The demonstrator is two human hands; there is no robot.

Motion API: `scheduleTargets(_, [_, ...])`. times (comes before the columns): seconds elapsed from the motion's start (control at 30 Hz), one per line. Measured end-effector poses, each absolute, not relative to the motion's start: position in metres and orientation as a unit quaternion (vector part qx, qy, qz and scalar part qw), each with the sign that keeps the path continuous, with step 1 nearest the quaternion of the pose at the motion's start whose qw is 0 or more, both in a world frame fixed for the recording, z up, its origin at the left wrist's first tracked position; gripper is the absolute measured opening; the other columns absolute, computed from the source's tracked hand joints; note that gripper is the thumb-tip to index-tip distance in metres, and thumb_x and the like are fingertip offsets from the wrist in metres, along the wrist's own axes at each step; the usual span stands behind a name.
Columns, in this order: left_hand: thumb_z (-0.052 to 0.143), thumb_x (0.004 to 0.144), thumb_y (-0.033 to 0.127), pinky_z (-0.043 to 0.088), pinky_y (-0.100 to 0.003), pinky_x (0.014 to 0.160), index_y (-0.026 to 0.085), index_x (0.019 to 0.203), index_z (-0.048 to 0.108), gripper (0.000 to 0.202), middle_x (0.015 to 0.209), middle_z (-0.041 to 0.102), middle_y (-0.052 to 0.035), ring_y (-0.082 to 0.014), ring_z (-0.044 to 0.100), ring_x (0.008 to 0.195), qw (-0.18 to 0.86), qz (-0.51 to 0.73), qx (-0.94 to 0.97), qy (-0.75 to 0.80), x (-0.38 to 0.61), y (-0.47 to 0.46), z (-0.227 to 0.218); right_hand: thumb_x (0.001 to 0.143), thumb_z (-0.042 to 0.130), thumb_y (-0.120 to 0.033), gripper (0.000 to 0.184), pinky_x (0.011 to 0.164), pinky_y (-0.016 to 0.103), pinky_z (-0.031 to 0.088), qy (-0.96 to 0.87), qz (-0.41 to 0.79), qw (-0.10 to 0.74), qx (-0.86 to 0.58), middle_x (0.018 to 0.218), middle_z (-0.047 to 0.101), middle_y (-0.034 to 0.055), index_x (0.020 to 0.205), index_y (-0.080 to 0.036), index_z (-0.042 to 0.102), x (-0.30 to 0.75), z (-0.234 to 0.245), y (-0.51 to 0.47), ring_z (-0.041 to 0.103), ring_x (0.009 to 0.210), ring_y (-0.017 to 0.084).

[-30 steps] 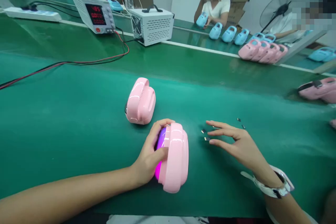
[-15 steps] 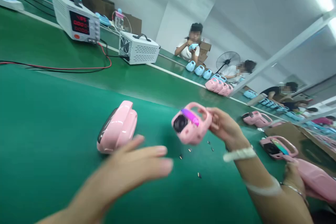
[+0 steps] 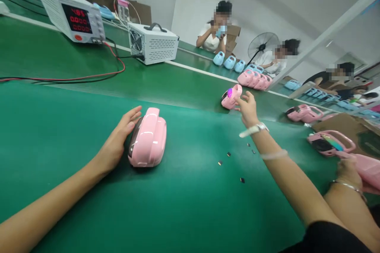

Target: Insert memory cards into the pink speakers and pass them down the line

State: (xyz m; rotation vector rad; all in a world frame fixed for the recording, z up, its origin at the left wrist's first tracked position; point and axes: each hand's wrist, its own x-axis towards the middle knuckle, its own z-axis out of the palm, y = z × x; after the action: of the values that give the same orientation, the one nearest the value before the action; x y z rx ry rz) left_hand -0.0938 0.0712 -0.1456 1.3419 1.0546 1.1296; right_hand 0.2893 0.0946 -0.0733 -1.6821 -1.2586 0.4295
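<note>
My left hand (image 3: pixel 117 142) lies with fingers stretched out against the left side of a pink handled device (image 3: pixel 148 136) that rests on the green belt (image 3: pixel 59 134). My right arm reaches far across the belt. My right hand (image 3: pixel 247 107) has loose fingers just touching a second pink device (image 3: pixel 230 95) with a purple light, which sits on the belt's far edge. Several tiny dark parts (image 3: pixel 228 154) lie scattered on the belt between my arms.
A power supply with red digits (image 3: pixel 74 16) and a white box (image 3: pixel 152 43) stand at the back left, with red and black wires (image 3: pixel 74 77) trailing. At right, another person's hand (image 3: pixel 347 172) holds a pink device (image 3: pixel 368 170). Rows of pink devices (image 3: pixel 257 81) and seated people are beyond.
My right hand carried the lit pink device away across the belt and set it down at the far edge. My left hand moved over to the other pink device.
</note>
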Motion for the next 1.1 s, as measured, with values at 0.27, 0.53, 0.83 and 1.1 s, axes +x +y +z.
scheduleTargets(0.27, [0.062,0.064,0.039,0.040,-0.021,0.060,0.019,0.090,0.067,0.033,0.083,0.062,0.0009,-0.0156,0.053,0.077,0.565,0.510,0.487,0.428,-0.069,0.062,-0.117,0.071,0.071,-0.039,0.020,0.059,0.030,0.045,-0.656,0.219,0.260,-0.674,0.094,0.067,0.0067,0.085,-0.026,0.079,0.284,-0.116,-0.045,0.055,0.066,0.015])
scheduleTargets(0.53, [0.067,0.062,0.035,0.038,-0.022,0.056,0.019,0.097,0.059,0.040,0.082,0.058,0.0003,-0.0137,0.049,0.069,0.621,0.510,0.453,0.386,-0.045,0.024,-0.125,0.066,0.075,-0.051,0.032,0.052,0.028,0.042,-0.590,0.301,0.333,-0.671,0.068,0.065,0.0050,0.066,-0.019,0.069,0.263,-0.107,-0.045,0.052,0.056,0.014])
scheduleTargets(0.83, [0.071,0.070,0.037,0.043,-0.025,0.071,0.027,0.114,0.050,0.050,0.101,0.052,-0.0008,-0.0159,0.050,0.082,0.570,0.495,0.605,0.255,-0.057,0.014,-0.142,0.045,0.092,-0.030,0.042,0.037,0.019,0.033,-0.418,0.643,0.390,-0.510,0.048,0.055,-0.0043,0.059,-0.016,0.055,0.143,-0.075,-0.027,0.045,0.036,0.006])
scheduleTargets(1.1, [0.069,0.075,0.030,0.044,-0.024,0.076,0.029,0.118,0.049,0.047,0.105,0.052,-0.0005,-0.0140,0.050,0.082,0.572,0.480,0.618,0.245,-0.053,0.010,-0.140,0.046,0.091,-0.024,0.043,0.031,0.015,0.025,-0.426,0.682,0.362,-0.472,0.053,0.061,-0.0039,0.060,-0.016,0.052,0.144,-0.077,-0.016,0.042,0.034,0.003])
